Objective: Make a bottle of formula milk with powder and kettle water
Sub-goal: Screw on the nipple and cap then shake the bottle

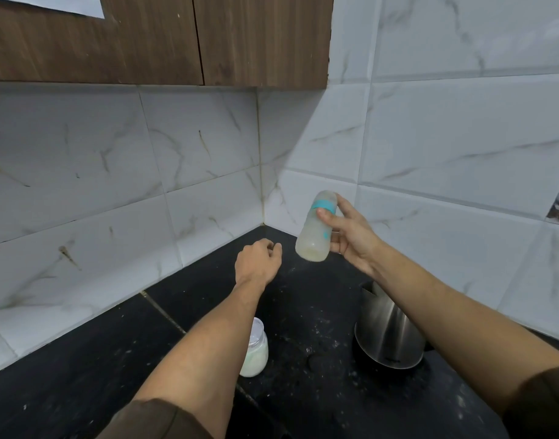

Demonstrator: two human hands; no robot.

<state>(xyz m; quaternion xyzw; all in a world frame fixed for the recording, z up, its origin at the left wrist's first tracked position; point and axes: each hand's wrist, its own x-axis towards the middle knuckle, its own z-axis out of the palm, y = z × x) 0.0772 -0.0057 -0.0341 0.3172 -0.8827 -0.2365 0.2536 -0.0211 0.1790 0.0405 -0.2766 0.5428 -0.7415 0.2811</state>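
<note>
we hold the cloudy, translucent plastic baby bottle with a teal collar [316, 226] up in the air in our right hand [351, 236], above the far corner of the black stone countertop [82, 384]. the bottle is tilted, its capped top leaning up and to the right, its rounded base down and to the left. its walls look milky and fogged, a pale yellowish-white liquid sits in the bottom part, and a small teal mark shows on its side below the collar. a clear dome cap covers the top above the teal ring. our right hand grips the bottle from its right side, thumb across the front just under the collar and fingers wrapped behind. our left hand [257, 264] hangs just left of the bottle and slightly lower, not touching it, fingers loosely curled inward and holding nothing we can see. below the bottle and nearer to us, the stainless steel electric kettle with a black base [385, 334] stands on the countertop, partly hidden under our right forearm. left of the kettle, beside our left forearm, stands the small clear glass jar of white powder [256, 353], its top partly covered by the arm. white specks are scattered over the countertop between the jar and the kettle. behind the bottle, white marble-patterned wall tiles [445, 137] meet in a corner, with brown wooden cabinets [145, 42] above.
</note>
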